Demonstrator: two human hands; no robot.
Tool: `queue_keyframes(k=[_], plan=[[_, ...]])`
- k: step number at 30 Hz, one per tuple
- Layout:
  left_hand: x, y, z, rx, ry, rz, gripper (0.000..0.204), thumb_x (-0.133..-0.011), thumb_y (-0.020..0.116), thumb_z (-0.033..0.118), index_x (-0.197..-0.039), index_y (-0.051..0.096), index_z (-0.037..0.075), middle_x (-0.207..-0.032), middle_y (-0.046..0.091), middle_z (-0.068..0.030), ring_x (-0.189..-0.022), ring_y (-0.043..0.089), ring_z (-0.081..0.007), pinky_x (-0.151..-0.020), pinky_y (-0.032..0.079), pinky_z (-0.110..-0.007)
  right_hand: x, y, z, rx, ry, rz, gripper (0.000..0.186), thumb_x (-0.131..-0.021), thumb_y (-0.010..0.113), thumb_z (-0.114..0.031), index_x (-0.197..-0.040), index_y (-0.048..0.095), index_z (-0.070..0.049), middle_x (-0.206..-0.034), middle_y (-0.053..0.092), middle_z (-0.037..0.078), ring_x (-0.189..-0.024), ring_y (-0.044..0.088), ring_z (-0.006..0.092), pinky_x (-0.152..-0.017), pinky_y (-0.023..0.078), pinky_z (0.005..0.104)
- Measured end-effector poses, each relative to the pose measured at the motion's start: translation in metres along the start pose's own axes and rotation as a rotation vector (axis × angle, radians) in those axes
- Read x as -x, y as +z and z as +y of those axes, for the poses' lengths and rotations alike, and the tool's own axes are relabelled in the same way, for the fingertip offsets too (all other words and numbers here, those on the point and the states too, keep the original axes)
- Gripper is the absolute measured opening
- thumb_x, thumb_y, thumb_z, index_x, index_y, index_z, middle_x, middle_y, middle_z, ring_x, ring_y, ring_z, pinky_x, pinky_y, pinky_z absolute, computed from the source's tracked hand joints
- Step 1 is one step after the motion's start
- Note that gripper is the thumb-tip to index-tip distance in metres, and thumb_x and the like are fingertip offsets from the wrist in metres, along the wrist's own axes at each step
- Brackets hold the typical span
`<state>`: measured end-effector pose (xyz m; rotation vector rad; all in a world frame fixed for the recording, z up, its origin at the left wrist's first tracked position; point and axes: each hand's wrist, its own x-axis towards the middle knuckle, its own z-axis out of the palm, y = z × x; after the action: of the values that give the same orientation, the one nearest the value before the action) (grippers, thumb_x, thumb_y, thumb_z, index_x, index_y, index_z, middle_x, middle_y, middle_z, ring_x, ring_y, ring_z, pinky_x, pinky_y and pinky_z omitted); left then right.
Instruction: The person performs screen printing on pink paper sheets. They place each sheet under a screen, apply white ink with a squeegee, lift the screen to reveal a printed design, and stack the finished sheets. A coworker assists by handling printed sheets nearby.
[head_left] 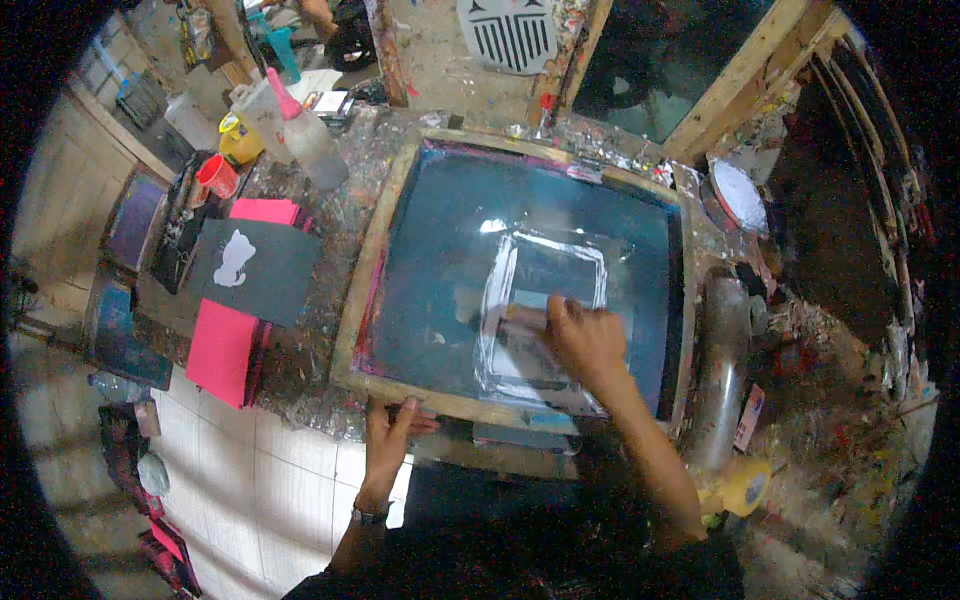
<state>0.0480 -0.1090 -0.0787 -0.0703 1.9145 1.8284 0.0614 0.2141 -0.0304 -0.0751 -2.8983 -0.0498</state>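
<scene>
A wood-edged printing screen (pixel 376 260) lies in front of me, its dark blue-green mesh marked with a rough rectangle of white ink (pixel 497 290). My right hand (pixel 588 345) is over the lower middle of the mesh, fingers closed round what looks like a squeegee (pixel 525 317), with its wooden grip blurred. A pale patch lies inside the rectangle, partly behind that hand. At the screen's near left corner, my left hand (pixel 390 435) grips the wooden edge, thumb up against it and fingers partly underneath.
Left of the screen, a black card (pixel 275 268) with a white cat print lies across bright pink cards (pixel 222 345). Behind stand a pink-topped bottle (pixel 315 150), a red cup (pixel 217 176) and a yellow container (pixel 240 140). A silver cylinder (pixel 722 350) lies close right; a round tub (pixel 738 195) stands beyond.
</scene>
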Motion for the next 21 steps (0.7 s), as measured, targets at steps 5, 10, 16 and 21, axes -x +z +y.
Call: queue_keyframes(k=[5,10,16,21], plan=[[0.002,0.008,0.006,0.08,0.074,0.043,0.029,-0.107,0.057,0.026,-0.117,0.051,0.0,-0.089,0.072,-0.0177,-0.075,0.074,-0.0248,-0.067,0.061,-0.034,0.073,-0.023,-0.05,-0.015,-0.038,-0.029,0.032,-0.077,0.071,-0.019,-0.105,0.058,-0.01,-0.089,0.066,0.007,-0.07,0.07,0.0292,-0.059,0.054,0.0416],[-0.004,0.001,-0.005,0.076,0.138,0.055,0.028,-0.108,0.054,0.029,-0.112,0.049,0.002,-0.084,0.071,-0.0165,-0.069,0.071,-0.0227,-0.061,0.057,-0.032,0.063,-0.063,-0.057,-0.043,-0.008,0.073,0.039,-0.091,0.066,-0.044,-0.11,0.064,-0.01,-0.094,0.066,0.008,-0.094,0.069,0.0275,-0.092,0.046,0.0603],[0.004,0.011,0.081,0.124,0.474,0.057,0.02,-0.109,0.05,0.024,-0.108,0.047,0.004,-0.083,0.069,-0.0148,-0.066,0.068,-0.02,-0.059,0.055,-0.031,0.035,-0.128,-0.061,0.078,0.121,0.443,0.052,-0.083,0.074,-0.057,-0.096,0.062,-0.008,-0.086,0.058,0.009,-0.084,0.058,0.0282,-0.084,0.038,0.048],[-0.055,0.073,0.152,-0.055,0.944,0.219,0.033,-0.103,0.061,0.025,-0.121,0.052,0.0,-0.112,0.065,-0.0191,-0.102,0.065,-0.0268,-0.089,0.053,-0.039,-0.061,-0.223,-0.019,0.13,0.103,0.498,0.058,-0.087,0.068,-0.063,-0.088,0.061,-0.006,-0.079,0.065,0.017,-0.078,0.064,0.0382,-0.072,0.044,0.0485]])
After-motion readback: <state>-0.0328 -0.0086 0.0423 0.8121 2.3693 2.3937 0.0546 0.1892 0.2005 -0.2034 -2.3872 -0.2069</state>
